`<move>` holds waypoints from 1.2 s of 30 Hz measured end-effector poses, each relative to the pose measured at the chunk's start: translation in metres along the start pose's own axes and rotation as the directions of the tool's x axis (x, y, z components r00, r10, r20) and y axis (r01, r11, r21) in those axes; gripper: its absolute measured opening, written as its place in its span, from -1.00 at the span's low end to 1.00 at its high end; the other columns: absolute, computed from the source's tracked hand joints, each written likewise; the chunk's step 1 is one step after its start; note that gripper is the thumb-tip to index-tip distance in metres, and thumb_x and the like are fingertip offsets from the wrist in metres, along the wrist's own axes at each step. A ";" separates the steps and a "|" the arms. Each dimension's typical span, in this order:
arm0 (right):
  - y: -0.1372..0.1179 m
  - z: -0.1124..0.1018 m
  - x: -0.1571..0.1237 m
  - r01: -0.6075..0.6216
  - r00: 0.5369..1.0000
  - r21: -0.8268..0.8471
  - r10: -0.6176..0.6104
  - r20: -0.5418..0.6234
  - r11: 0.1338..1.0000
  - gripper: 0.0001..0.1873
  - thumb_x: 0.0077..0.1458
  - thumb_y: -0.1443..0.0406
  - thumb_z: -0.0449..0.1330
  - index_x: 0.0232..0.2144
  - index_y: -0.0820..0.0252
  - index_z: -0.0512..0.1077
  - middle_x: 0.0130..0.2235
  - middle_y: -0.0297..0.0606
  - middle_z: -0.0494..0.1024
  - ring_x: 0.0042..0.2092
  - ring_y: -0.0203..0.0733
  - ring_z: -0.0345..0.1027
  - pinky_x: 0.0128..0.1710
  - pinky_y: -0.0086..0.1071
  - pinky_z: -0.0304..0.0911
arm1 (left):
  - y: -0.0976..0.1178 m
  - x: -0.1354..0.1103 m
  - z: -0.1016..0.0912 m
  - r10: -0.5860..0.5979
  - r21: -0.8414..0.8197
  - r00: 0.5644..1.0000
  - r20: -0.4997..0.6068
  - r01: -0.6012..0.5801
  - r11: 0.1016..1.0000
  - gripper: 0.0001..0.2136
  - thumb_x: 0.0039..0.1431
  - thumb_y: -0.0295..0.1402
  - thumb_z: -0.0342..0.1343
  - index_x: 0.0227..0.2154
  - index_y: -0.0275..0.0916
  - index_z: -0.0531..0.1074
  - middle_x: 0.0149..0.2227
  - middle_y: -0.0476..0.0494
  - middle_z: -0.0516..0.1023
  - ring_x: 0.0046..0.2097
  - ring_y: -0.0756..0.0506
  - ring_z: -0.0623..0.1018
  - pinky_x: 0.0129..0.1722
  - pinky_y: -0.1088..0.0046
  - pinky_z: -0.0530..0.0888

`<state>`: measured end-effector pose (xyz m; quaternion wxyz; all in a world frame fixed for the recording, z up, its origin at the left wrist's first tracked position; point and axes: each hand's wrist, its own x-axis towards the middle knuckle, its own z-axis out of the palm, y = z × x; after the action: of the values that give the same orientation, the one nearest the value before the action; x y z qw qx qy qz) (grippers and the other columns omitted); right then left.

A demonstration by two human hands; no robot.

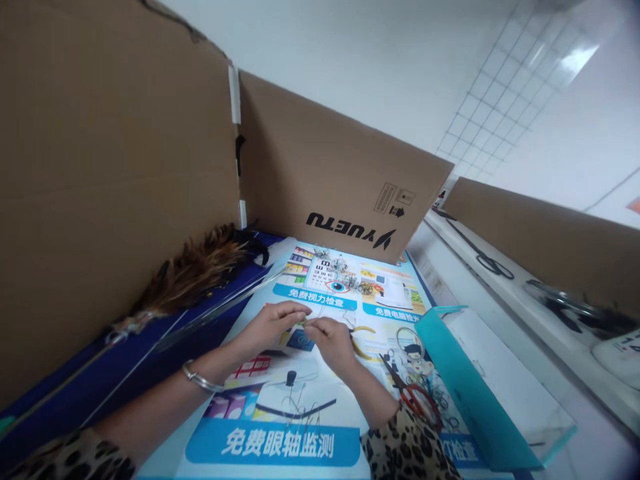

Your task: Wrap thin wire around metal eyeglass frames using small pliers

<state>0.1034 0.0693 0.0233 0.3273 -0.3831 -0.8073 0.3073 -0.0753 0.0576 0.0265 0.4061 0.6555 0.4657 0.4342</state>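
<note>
1. Fingertips against fingertips, over the middle of the tabletop (65, 433) and its printed sheet (345, 413).
2. Left hand (273, 325), reaching in from the near-left corner: fingers bent, almost no gap, thumb and forefinger pinched on a small piece (303, 324). Silvery bracelet (203, 378) round the wrist.
3. Right hand (334, 345), from the near edge: fingers curled in, thumb and forefinger closed on the same small piece, mostly hidden and too tiny to identify.
4. Below both hands, toward the near edge: loose thin wires (300, 403).
5. Just beside the right hand: yellow-handled tool (364, 328), partly covered. Nearer the right edge: red-handled scissors (413, 393), with a wire coil (397, 340) just beyond.
6. Along the right edge: teal box (460, 387), tilted, pale inside.
7. By the far edge: wire clusters (340, 265), in front of upright cardboard (320, 160).
8. Along the left edge: brown feather duster (193, 270).
</note>
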 end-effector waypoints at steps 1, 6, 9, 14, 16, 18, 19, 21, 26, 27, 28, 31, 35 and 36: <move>-0.001 0.001 -0.001 0.011 1.000 0.000 -0.011 0.006 1.000 -0.81 0.08 0.32 0.07 -0.41 0.14 0.49 -0.39 -0.38 0.52 -0.34 -0.32 0.36 -0.30 -0.48 0.22 | 0.006 -0.002 0.000 0.019 0.006 0.999 -0.029 -0.019 1.000 -0.72 0.12 -0.23 -0.03 -0.23 -0.26 0.48 -0.16 -0.15 0.53 -0.10 -0.14 0.47 -0.05 0.34 0.36; -0.006 0.009 -0.006 0.028 1.000 0.038 -0.028 0.005 0.999 -0.80 0.06 0.34 0.08 -0.51 0.20 0.47 -0.54 -0.42 0.44 -0.46 -0.37 0.29 -0.45 -0.54 0.16 | 0.032 -0.013 0.006 0.013 -0.009 1.000 -0.010 -0.014 1.000 -0.73 0.11 -0.27 -0.01 -0.23 -0.26 0.49 -0.14 -0.15 0.54 -0.08 -0.13 0.47 -0.02 0.33 0.36; -0.007 0.014 -0.008 0.055 0.998 0.068 -0.056 0.019 0.996 -0.82 0.04 0.37 0.09 -0.52 0.21 0.47 -0.52 -0.41 0.45 -0.46 -0.37 0.30 -0.45 -0.55 0.17 | 0.037 -0.016 0.009 -0.011 -0.043 1.000 -0.025 0.010 0.999 -0.75 0.10 -0.28 0.01 -0.26 -0.27 0.50 -0.18 -0.15 0.56 -0.11 -0.13 0.49 -0.05 0.36 0.38; -0.007 0.019 -0.012 0.087 0.994 0.125 -0.094 0.058 0.988 -0.80 0.02 0.44 0.06 -0.42 0.18 0.49 -0.36 -0.39 0.52 -0.32 -0.33 0.38 -0.33 -0.52 0.24 | 0.039 -0.017 0.010 -0.048 -0.066 0.995 -0.085 0.042 0.997 -0.79 0.06 -0.30 0.04 -0.32 -0.27 0.50 -0.25 -0.15 0.58 -0.16 -0.15 0.51 -0.13 0.36 0.42; -0.006 0.020 -0.012 0.083 0.994 0.103 -0.090 0.061 0.991 -0.79 0.03 0.44 0.07 -0.38 0.16 0.49 -0.33 -0.38 0.53 -0.29 -0.32 0.39 -0.30 -0.51 0.25 | 0.043 -0.019 0.010 -0.050 -0.076 0.993 -0.105 0.043 0.996 -0.80 0.05 -0.30 0.05 -0.34 -0.27 0.50 -0.26 -0.14 0.58 -0.17 -0.15 0.51 -0.16 0.35 0.43; -0.004 0.021 -0.012 0.079 0.994 0.047 -0.083 0.070 0.996 -0.80 0.03 0.43 0.09 -0.36 0.14 0.50 -0.33 -0.38 0.53 -0.29 -0.31 0.39 -0.29 -0.51 0.24 | 0.049 -0.021 0.010 -0.049 -0.086 0.991 -0.127 0.038 0.996 -0.81 0.04 -0.29 0.06 -0.35 -0.26 0.50 -0.28 -0.13 0.58 -0.19 -0.16 0.52 -0.18 0.36 0.44; -0.004 0.021 -0.012 0.080 0.994 0.012 -0.081 0.071 0.997 -0.80 0.04 0.42 0.10 -0.35 0.12 0.51 -0.34 -0.38 0.53 -0.30 -0.31 0.39 -0.29 -0.52 0.24 | 0.053 -0.022 0.009 -0.044 -0.092 0.989 -0.138 0.031 0.995 -0.81 0.04 -0.28 0.07 -0.36 -0.25 0.50 -0.29 -0.13 0.58 -0.20 -0.16 0.52 -0.19 0.36 0.44; -0.003 0.022 -0.012 0.093 0.994 -0.055 -0.089 0.067 0.994 -0.81 0.06 0.39 0.11 -0.33 0.10 0.51 -0.33 -0.37 0.52 -0.30 -0.32 0.38 -0.28 -0.52 0.23 | 0.062 -0.026 0.008 -0.027 -0.098 0.987 -0.161 0.011 0.995 -0.81 0.03 -0.27 0.08 -0.37 -0.24 0.50 -0.32 -0.11 0.58 -0.23 -0.14 0.53 -0.21 0.39 0.44; -0.005 0.023 -0.013 0.138 0.989 -0.153 -0.127 0.080 0.978 -0.82 0.11 0.33 0.09 -0.31 0.08 0.49 -0.33 -0.35 0.51 -0.29 -0.31 0.38 -0.26 -0.52 0.22 | 0.077 -0.032 0.003 0.021 -0.046 0.976 -0.218 -0.032 0.998 -0.83 0.04 -0.28 0.08 -0.36 -0.21 0.51 -0.31 -0.09 0.58 -0.24 -0.13 0.53 -0.19 0.41 0.43; -0.005 0.024 -0.013 0.145 0.988 -0.161 -0.133 0.084 0.976 -0.82 0.12 0.32 0.08 -0.30 0.07 0.49 -0.33 -0.35 0.51 -0.29 -0.31 0.38 -0.26 -0.52 0.21 | 0.079 -0.033 0.002 0.033 -0.028 0.973 -0.226 -0.040 0.999 -0.84 0.04 -0.28 0.08 -0.37 -0.21 0.51 -0.30 -0.09 0.57 -0.23 -0.13 0.53 -0.18 0.41 0.43; -0.006 0.024 -0.014 0.153 0.986 -0.164 -0.140 0.086 0.975 -0.82 0.12 0.31 0.08 -0.30 0.07 0.49 -0.32 -0.35 0.50 -0.28 -0.31 0.38 -0.26 -0.52 0.21 | 0.080 -0.034 0.002 0.044 -0.012 0.971 -0.234 -0.049 0.999 -0.84 0.04 -0.28 0.09 -0.37 -0.20 0.51 -0.29 -0.09 0.57 -0.22 -0.13 0.52 -0.18 0.41 0.42; -0.006 0.023 -0.014 0.171 0.984 -0.170 -0.159 0.081 0.971 -0.82 0.13 0.31 0.07 -0.29 0.07 0.48 -0.31 -0.35 0.50 -0.28 -0.32 0.38 -0.25 -0.52 0.22 | 0.082 -0.036 0.001 0.076 0.013 0.963 -0.260 -0.076 0.997 -0.85 0.04 -0.29 0.09 -0.37 -0.19 0.51 -0.30 -0.07 0.57 -0.23 -0.12 0.51 -0.19 0.43 0.41; -0.002 0.020 -0.012 0.156 0.988 -0.205 -0.148 0.053 0.966 -0.82 0.11 0.33 0.09 -0.29 0.06 0.48 -0.30 -0.37 0.52 -0.26 -0.33 0.38 -0.24 -0.54 0.21 | 0.078 -0.035 -0.002 0.087 -0.005 0.924 -0.371 -0.096 0.995 -0.86 0.03 -0.28 0.11 -0.38 -0.20 0.49 -0.33 -0.07 0.56 -0.25 -0.11 0.51 -0.21 0.45 0.40; 0.001 0.019 -0.011 0.139 0.990 -0.220 -0.135 0.036 0.966 -0.83 0.10 0.34 0.10 -0.28 0.06 0.48 -0.30 -0.38 0.52 -0.25 -0.34 0.38 -0.23 -0.54 0.21 | 0.075 -0.033 -0.004 0.079 -0.024 0.908 -0.412 -0.097 0.995 -0.85 0.03 -0.28 0.11 -0.37 -0.21 0.49 -0.33 -0.08 0.56 -0.25 -0.11 0.50 -0.21 0.44 0.39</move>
<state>0.0944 0.0563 0.0086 0.2944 -0.3573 -0.8644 0.1960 -0.0658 0.0087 0.0914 0.2935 0.5609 0.5009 0.5903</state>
